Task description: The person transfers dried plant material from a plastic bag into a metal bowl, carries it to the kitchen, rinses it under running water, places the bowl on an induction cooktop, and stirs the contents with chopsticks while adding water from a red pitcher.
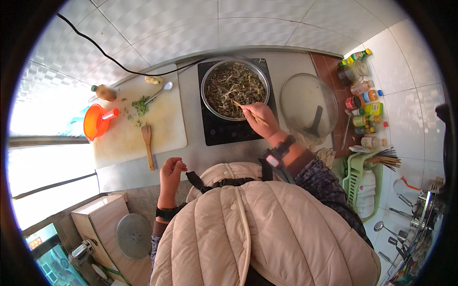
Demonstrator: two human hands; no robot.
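Note:
My right hand (260,119) grips a pair of wooden chopsticks (237,103), their tips at the near part of a round metal pan (267,89). Shredded, dark greenish-brown food (234,85) fills the pan, which stands on a black induction cooktop (229,132). My left hand (172,169) hangs at the counter's near edge, fingers curled, with nothing visible in it. Left of the cooktop, a cutting board (168,132) bears chopped green herbs (141,106), a metal spoon (162,91), a wooden spatula (147,143) and a piece of ginger-like root (153,79).
An orange plastic dipper (96,123) lies at the board's left edge near a bottle (106,92). Right of the cooktop rests a glass lid (297,96). Farther right stand several condiment bottles (365,95) and a green plastic rack (352,178). A black cable (96,44) crosses above the board.

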